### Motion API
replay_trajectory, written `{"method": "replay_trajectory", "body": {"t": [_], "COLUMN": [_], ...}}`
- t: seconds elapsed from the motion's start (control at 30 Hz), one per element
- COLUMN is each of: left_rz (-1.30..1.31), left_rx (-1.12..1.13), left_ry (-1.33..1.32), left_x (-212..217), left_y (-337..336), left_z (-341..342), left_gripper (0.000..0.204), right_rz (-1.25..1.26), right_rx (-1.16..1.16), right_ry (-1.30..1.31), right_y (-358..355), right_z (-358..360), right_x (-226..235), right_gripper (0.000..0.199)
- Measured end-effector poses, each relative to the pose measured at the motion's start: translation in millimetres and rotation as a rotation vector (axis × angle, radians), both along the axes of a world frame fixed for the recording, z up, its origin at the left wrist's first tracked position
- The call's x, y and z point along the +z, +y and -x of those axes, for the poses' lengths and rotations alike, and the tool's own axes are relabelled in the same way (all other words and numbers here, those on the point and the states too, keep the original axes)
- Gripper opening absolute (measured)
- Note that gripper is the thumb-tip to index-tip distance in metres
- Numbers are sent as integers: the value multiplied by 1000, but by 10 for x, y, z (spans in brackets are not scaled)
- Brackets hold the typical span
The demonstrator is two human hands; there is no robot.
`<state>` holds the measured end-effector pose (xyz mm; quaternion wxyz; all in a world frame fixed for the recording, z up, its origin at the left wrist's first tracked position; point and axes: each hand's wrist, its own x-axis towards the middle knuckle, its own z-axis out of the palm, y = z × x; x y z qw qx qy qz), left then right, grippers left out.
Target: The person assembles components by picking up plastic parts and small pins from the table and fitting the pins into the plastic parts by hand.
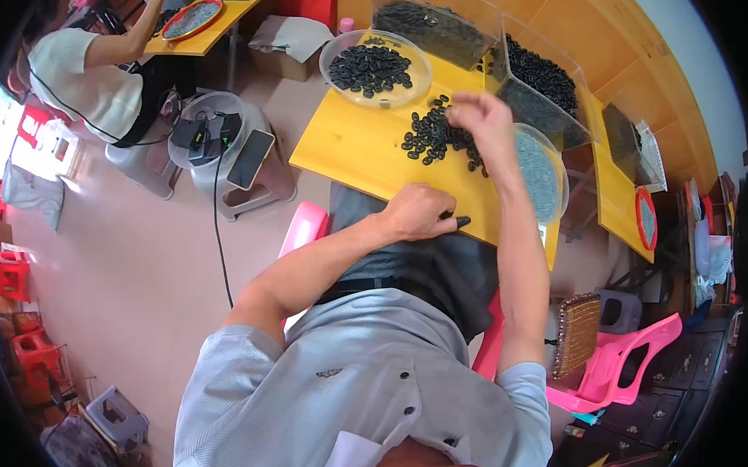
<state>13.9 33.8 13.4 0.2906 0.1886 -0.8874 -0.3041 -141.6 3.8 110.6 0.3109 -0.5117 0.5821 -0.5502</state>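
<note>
1. Yellow table: under both hands, probably set close so the forearms reach it without stretching.
2. Clear bins: one beyond and left of the right hand, the other beyond and to its right. Both contain black pieces; their place at the far edge presumably leaves the near surface for handling.
3. Round trays: a clear one with black oval pieces, left of the right hand; another with grey-blue contents, just right of that wrist. The flanking layout likely keeps each kind apart and in reach.
4. Right hand: arm extended forward, wrist bent, fingers curled inward over the pile's edge. Whether they pinch a piece cannot be told.
5. Left hand: low at the near edge, elbow bent outward, knuckles up, fingers folded; grip not determinable.
6. Loose black pieces: below and left of the right fingertips, beyond the left hand; apparently spread for single picking.
7. Dark item: at the left fingertips; piece or finger cover, undetermined.
</note>
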Motion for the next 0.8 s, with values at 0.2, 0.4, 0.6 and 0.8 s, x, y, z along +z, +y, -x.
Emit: {"method": "replay_trajectory", "body": {"t": [0.2, 0.4, 0.6, 0.8], "left_rz": [-2, 3, -333, -1058], "left_rx": [-105, -233, -223, 155], "left_ry": [141, 172, 47, -613], "left_x": [-87, -88, -13, 358], "left_y": [58, 55, 71, 284], "left_z": [60, 19, -92, -1129], "left_gripper": [21, 25, 18, 19], "right_rz": [-7, -30, -177, -114], "right_rx": [-18, -117, 193, 128], "right_ry": [393, 331, 318, 520], "right_y": [-502, -370, 871, 1915], "right_z": [254, 585, 707, 472], "right_x": [-32, 267, 195, -281], "right_gripper": [17, 13, 9, 16]}}
